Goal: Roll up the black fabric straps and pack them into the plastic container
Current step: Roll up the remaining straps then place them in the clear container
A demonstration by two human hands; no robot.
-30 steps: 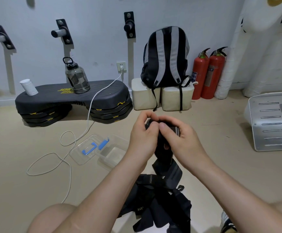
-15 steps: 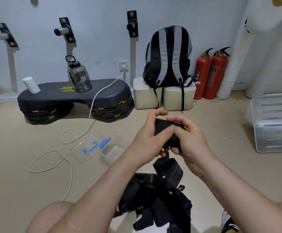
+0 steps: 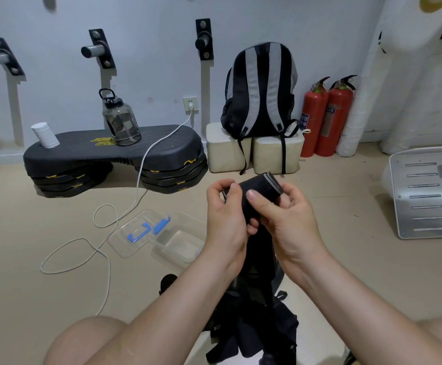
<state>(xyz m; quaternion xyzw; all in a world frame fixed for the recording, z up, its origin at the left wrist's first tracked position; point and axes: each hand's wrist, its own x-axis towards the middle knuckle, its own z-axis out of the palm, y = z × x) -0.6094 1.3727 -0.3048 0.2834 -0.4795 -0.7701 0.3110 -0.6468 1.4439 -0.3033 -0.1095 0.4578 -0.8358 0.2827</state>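
The left hand and right hand held the strap roll in mid-air, above and well apart from the floor. The left fingers were curled onto the roll's left end, pinching it. The right thumb lay across the front face, with the right fingers curled behind. Compared with one second before, when both hands were cupped over the bundle and hid most of it, the roll was more exposed. Compared with half a second before, when it lay level between the hands, it was tilted, and its grey-edged end showed at the upper right. An unrolled tail ran down from the roll between the wrists to the strap pile, which lay low in the view between the person's knees. This indicated that winding was in progress and not finished: slack remained to be taken up, and more straps waited in the pile. The plastic container stood open on the floor to the left of the hands, with no strap visible inside. Its lid, bearing blue clips, lay just beside it. Judged from this layout, packing had not begun, and loosening either grip could let the turns spring loose.
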